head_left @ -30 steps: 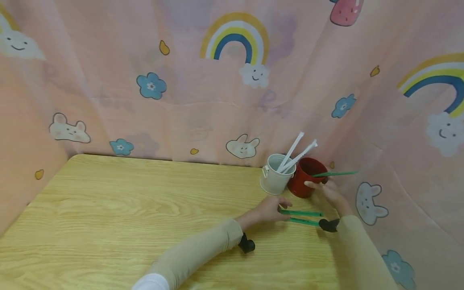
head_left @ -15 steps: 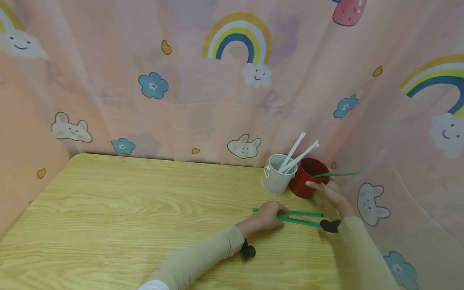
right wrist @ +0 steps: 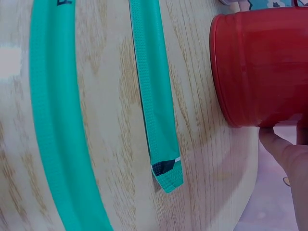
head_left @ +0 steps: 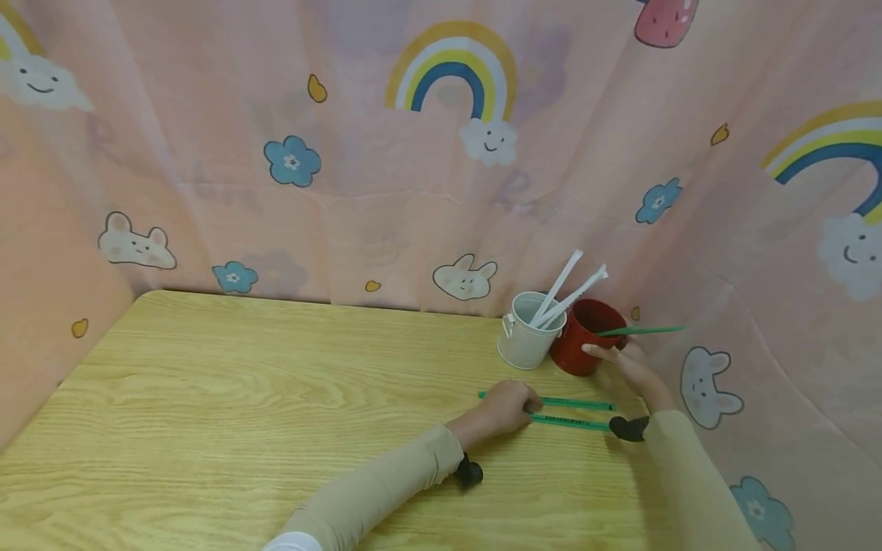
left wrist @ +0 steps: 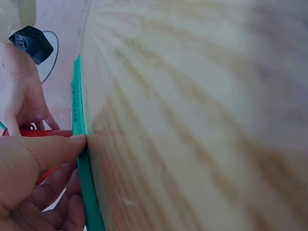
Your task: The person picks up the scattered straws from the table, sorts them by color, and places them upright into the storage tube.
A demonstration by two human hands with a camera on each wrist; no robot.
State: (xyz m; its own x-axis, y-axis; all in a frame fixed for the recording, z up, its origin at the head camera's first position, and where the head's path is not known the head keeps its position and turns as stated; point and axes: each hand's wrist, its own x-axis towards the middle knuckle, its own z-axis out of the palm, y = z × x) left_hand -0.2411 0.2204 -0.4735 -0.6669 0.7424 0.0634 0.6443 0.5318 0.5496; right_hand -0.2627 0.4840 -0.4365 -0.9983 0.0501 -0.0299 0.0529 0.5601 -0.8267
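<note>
In the head view my left hand is low over the table, at two green paper-wrapped straws lying side by side. Its thumb and curled fingers pinch the nearer wrapped straw, which bears dark print; the left wrist view shows the thumb tip on this green straw. The farther wrapped straw passes behind the fingers, its left end poking out beyond them. My right hand grips the red bucket from its right side, thumb at the front and other fingers hidden. One green straw leans out of that bucket.
Touching the red bucket's left side is a white bucket holding white wrapped straws. Both stand on the wood-grain table at its back right corner. A pink printed curtain hangs behind and beside the table.
My left hand has come down from spread fingers above the straws to a pinch at the nearer one, shifting slightly left and nearer. My right hand stays on the red bucket.
</note>
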